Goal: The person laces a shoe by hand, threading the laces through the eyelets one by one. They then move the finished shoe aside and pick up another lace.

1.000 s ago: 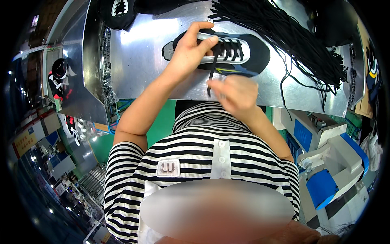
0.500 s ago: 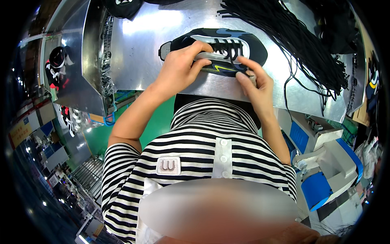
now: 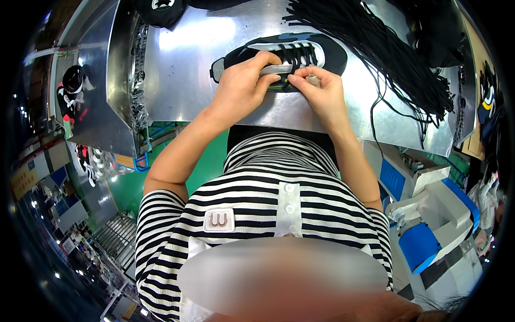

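A black upper with grey-blue patches, part of a shoe [image 3: 333, 56], lies sideways on the metal table, its heel tab to the left. Black shoelace [image 3: 303, 53] zigzags through the eyelets over its pale-edged opening. My left hand [image 3: 240, 86] grips the shoe's near side, thumb outside and fingers over the opening's edge. Close beside it, my right hand [image 3: 322, 95] is closed in a pinch on the shoelace at the near eyelet row. The pinched lace end is mostly hidden by the fingertips. A greyish wrap [image 3: 313, 81] shows on a right finger.
A big bundle of loose black laces [image 3: 381, 59] spreads over the table's right side, some strands hanging past the front edge. Dark shoe pieces [image 3: 161, 12] sit at the far left. A metal side panel [image 3: 122, 59] bounds the table. A blue-and-white machine [image 3: 429, 225] stands right.
My right hand has moved left, toward my left hand, and its spread fingers have closed on the shoelace. My left hand keeps its grip on the shoe.
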Demonstrator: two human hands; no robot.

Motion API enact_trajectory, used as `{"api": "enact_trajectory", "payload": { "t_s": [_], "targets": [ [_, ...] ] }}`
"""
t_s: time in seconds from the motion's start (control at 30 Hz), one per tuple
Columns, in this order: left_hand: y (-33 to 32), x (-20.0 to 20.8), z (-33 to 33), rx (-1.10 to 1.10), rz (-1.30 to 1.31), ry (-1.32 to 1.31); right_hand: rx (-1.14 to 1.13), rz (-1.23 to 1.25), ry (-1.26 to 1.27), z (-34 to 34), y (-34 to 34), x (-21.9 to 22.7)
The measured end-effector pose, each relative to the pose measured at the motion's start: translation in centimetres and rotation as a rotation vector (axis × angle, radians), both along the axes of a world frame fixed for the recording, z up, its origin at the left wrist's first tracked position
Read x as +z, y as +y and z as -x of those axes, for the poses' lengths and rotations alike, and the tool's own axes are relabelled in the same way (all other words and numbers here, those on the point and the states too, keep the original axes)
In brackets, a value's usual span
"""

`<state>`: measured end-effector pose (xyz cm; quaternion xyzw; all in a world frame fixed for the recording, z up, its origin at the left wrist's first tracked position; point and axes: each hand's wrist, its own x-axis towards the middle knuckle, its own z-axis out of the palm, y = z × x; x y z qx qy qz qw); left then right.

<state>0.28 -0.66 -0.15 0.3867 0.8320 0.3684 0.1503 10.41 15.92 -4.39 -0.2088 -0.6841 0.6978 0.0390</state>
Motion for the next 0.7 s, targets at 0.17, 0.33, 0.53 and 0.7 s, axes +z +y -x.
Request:
{"api": "enact_trajectory", "payload": {
  "t_s": [0.17,0.33,0.53,0.7],
  "targets": [
    [0.1,0.9,0.6,-0.008,0.077,-0.228,-0.199,0.251,0.114,1.3,-0.4,1.2],
    [0.4,-0.9,0.2,-0.006,-0.095,-0.029,-0.227,0.271,0.138,1.5,-0.7,0.8],
    [0.8,-1.0,0.2,0.052,-0.086,-0.026,-0.058,-0.057,0.215,-0.8,-0.6,1.1],
    [0.9,-1.0,0.1,0.070,-0.072,-0.036,0.028,-0.235,0.105,-2.3,-1.1,1.6]
  ]
}}
